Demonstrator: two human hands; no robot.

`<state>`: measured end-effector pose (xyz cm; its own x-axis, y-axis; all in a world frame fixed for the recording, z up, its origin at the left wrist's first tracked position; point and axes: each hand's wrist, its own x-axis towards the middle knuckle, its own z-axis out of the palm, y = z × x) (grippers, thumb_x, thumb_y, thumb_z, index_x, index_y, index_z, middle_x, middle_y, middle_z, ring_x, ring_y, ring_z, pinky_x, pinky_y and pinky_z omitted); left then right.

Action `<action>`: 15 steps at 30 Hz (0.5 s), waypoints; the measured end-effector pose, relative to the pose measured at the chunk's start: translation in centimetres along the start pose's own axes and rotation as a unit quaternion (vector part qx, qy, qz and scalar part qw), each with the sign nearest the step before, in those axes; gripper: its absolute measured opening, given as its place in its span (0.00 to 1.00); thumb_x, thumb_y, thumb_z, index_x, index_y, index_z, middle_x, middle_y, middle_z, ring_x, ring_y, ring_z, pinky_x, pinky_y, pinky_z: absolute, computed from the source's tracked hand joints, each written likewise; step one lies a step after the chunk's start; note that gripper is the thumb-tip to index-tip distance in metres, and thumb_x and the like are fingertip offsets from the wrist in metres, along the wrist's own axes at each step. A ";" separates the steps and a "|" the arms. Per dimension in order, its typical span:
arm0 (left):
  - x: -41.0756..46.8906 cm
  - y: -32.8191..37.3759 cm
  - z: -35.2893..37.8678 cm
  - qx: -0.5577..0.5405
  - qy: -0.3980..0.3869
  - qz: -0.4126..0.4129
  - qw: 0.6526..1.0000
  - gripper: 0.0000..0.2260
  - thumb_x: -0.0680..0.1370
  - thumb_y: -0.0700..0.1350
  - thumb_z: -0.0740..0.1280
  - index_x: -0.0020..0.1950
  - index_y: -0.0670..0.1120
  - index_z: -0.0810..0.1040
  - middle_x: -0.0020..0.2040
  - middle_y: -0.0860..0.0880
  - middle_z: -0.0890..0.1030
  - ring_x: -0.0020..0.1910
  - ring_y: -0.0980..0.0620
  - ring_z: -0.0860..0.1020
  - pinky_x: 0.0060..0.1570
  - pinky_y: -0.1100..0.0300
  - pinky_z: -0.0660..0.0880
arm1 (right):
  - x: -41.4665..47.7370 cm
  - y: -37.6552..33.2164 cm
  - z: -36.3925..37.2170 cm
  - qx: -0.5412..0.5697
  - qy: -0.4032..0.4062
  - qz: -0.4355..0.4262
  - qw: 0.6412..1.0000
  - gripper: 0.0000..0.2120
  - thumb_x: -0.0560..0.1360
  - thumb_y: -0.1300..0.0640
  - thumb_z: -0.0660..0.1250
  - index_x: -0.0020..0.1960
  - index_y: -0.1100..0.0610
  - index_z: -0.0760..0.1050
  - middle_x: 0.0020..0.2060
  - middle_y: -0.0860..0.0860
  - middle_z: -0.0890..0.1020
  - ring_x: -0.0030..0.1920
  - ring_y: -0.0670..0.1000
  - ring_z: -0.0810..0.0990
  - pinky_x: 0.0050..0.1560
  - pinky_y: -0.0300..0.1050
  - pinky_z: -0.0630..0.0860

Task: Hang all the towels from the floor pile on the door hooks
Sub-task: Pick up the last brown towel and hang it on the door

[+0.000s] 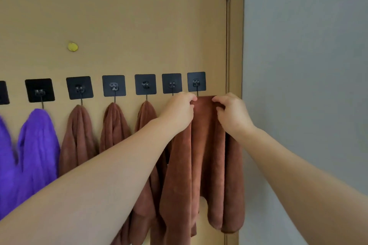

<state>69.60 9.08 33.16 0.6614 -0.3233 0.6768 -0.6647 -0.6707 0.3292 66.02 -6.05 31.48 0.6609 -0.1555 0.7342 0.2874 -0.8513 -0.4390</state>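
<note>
A brown towel (207, 145) hangs in front of the tan door (119, 15), its top edge held level just under the rightmost black hook (196, 82). My left hand (179, 109) pinches the towel's top left corner and my right hand (231, 111) pinches its top right corner. Whether the towel is caught on the hook cannot be told. The hook beside it (171, 83) is partly hidden by my left hand. Three brown towels (77, 135) and purple towels (37, 145) hang from the hooks further left.
The door's edge and frame (235, 45) run just right of the last hook, with a grey wall (308, 85) beyond. A small yellow sticker (72, 46) is on the door above the hooks. The floor pile is out of view.
</note>
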 end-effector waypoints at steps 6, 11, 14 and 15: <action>3.8 -1.4 1.1 0.011 0.020 -0.006 1.000 0.17 0.81 0.35 0.58 0.69 0.45 0.72 0.67 0.47 0.73 0.63 0.50 0.72 0.55 0.70 0.62 | 4.1 0.9 1.5 -0.007 -0.006 -0.006 1.000 0.18 0.80 0.67 0.57 0.68 0.58 0.73 0.60 0.57 0.75 0.61 0.54 0.74 0.55 0.32 0.63; 6.8 -1.9 1.9 0.009 0.033 -0.023 0.999 0.18 0.81 0.34 0.57 0.69 0.45 0.72 0.67 0.47 0.72 0.63 0.51 0.72 0.48 0.75 0.59 | 7.2 1.7 2.1 -0.009 -0.023 -0.014 1.000 0.20 0.79 0.68 0.57 0.69 0.58 0.72 0.63 0.58 0.74 0.62 0.56 0.73 0.53 0.32 0.61; 8.1 -2.2 2.5 -0.005 0.028 -0.036 0.999 0.18 0.81 0.34 0.57 0.69 0.44 0.71 0.67 0.46 0.72 0.63 0.51 0.72 0.46 0.76 0.58 | 8.7 2.2 2.5 -0.002 -0.038 -0.017 0.999 0.21 0.79 0.68 0.57 0.70 0.58 0.71 0.63 0.58 0.74 0.63 0.57 0.73 0.57 0.35 0.64; 8.5 -2.3 2.8 -0.006 0.025 -0.041 0.999 0.18 0.81 0.34 0.57 0.70 0.44 0.71 0.67 0.46 0.72 0.64 0.50 0.72 0.47 0.76 0.59 | 9.0 2.4 2.6 -0.003 -0.049 -0.017 0.999 0.21 0.79 0.68 0.57 0.70 0.58 0.70 0.64 0.58 0.74 0.63 0.57 0.73 0.58 0.37 0.66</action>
<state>77.75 6.04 36.32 0.6957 -0.2337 0.6793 -0.6131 -0.6859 0.3919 74.47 -8.17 35.72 0.7149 -0.0773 0.6949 0.3070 -0.8582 -0.4113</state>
